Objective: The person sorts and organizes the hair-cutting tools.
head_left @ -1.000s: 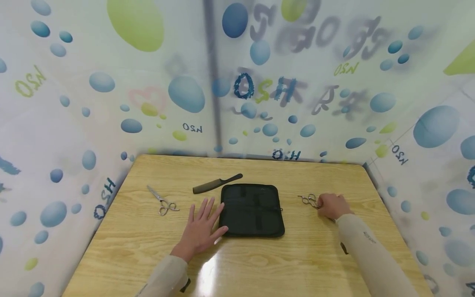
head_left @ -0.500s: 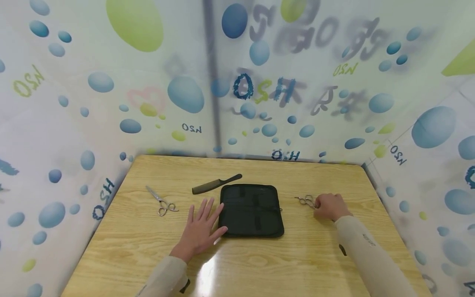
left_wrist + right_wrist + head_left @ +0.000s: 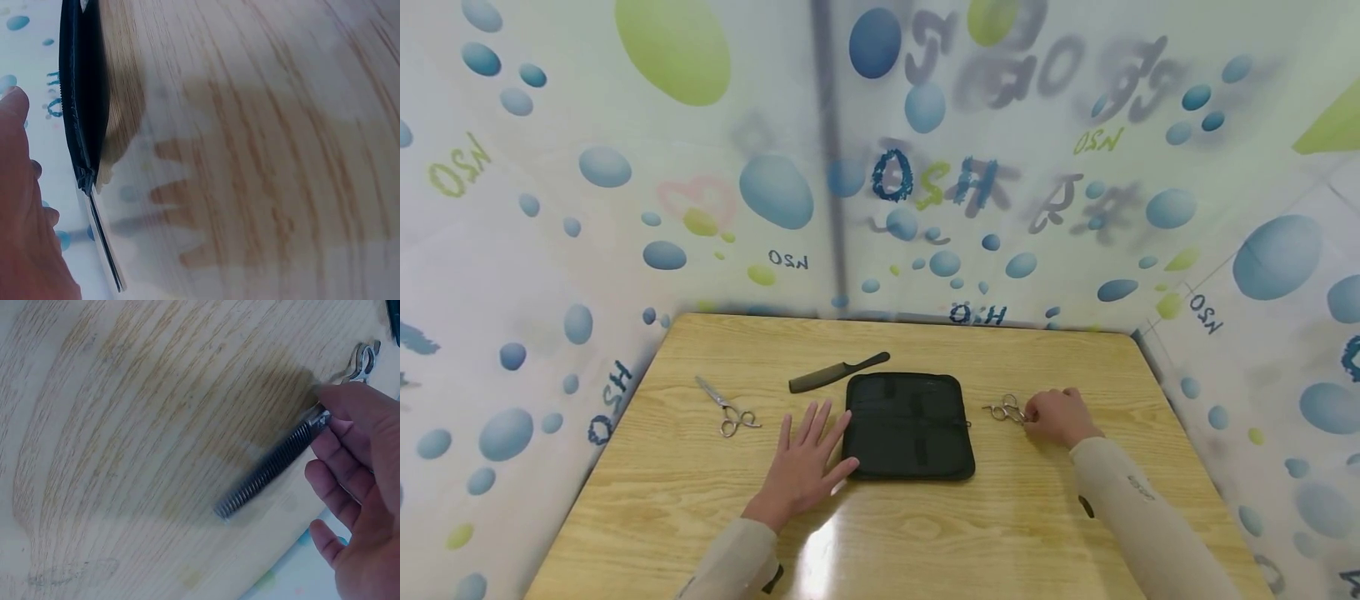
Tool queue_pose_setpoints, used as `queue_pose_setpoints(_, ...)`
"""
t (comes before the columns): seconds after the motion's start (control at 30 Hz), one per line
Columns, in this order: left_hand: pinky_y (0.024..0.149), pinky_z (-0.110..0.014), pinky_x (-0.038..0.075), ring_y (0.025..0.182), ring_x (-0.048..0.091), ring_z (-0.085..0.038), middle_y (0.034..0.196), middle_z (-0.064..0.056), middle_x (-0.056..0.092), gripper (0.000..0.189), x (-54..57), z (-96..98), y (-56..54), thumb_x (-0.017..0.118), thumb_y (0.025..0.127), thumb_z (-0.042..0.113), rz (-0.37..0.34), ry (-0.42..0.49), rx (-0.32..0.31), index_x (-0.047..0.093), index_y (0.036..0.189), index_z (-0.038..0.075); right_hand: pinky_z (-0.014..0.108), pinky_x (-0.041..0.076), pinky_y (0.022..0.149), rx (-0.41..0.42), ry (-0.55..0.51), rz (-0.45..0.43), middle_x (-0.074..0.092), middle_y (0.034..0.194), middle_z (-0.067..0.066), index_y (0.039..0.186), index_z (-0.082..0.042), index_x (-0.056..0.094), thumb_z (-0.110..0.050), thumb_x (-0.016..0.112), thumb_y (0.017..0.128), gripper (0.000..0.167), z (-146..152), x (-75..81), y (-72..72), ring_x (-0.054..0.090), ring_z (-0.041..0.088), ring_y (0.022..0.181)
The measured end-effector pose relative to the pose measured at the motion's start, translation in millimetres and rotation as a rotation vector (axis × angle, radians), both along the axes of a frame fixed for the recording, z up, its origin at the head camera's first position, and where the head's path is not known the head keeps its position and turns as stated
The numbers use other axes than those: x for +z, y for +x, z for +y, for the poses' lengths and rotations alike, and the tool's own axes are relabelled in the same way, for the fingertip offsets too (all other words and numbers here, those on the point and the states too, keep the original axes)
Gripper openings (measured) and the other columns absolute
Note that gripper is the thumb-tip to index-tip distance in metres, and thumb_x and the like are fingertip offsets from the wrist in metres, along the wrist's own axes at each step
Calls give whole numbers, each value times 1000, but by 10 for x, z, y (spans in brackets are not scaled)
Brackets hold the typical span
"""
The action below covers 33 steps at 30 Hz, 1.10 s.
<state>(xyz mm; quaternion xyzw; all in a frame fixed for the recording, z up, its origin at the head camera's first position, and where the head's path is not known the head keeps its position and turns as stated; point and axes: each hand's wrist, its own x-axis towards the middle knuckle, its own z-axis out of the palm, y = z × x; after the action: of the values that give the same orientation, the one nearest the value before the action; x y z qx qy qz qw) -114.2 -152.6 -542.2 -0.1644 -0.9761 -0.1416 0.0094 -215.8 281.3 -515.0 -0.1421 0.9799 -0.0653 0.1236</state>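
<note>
My right hand pinches a pair of thinning shears near the pivot. Their toothed blade shows in the right wrist view, and the finger rings point left toward the case in the head view. A black zip case lies in the middle of the table. My left hand lies with fingers spread at the case's left edge, its fingertips and thumb touching or just beside that edge. In the left wrist view the left hand shows only in part, beside the case.
A dark comb with a handle lies behind the case. Plain scissors lie on the wooden table at the left. Printed wall sheets enclose the table's back and sides.
My right hand has moved left toward the case with the thinning shears. The left hand, case, comb and plain scissors have stayed in place.
</note>
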Motion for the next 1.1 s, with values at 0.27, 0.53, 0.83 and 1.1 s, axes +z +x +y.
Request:
queue_pose_setpoints(0.27, 118, -63, 8, 151, 16, -34, 163, -11, 21, 71, 1, -11, 3, 43, 95, 63, 11, -2, 4, 28, 155, 28, 65, 31, 102, 33, -11, 35, 69, 73, -9, 78, -20, 74, -19, 70, 83, 7, -50, 8, 8, 61, 12, 72)
queue_pose_setpoints(0.53, 119, -62, 7, 152, 13, -32, 163, -10, 19, 70, 10, -2, -6, 41, 96, 63, -10, -39, 4, 27, 155, 28, 62, 34, 101, 60, -8, 85, 67, 72, -10, 83, -19, 76, -21, 74, 86, 4, -144, 71, 41, 58, 10, 70)
queue_pose_setpoints(0.83, 118, -62, 6, 152, 13, -32, 164, -9, 18, 71, 1, 5, -6, 41, 95, 64, -5, -18, -10, 26, 155, 29, 61, 33, 103, 80, -6, 119, 70, 78, -9, 85, -20, 76, -25, 75, 85, 5, -252, 61, 16, 61, 15, 79)
queue_pose_setpoints(1.1, 119, -61, 5, 152, 14, -31, 164, -9, 19, 70, 17, 35, -15, 41, 95, 63, 1, -6, -19, 26, 155, 29, 59, 33, 105, 129, -5, 158, 72, 82, -9, 88, -20, 77, -25, 76, 84, 6, -421, 104, 43, 60, 17, 83)
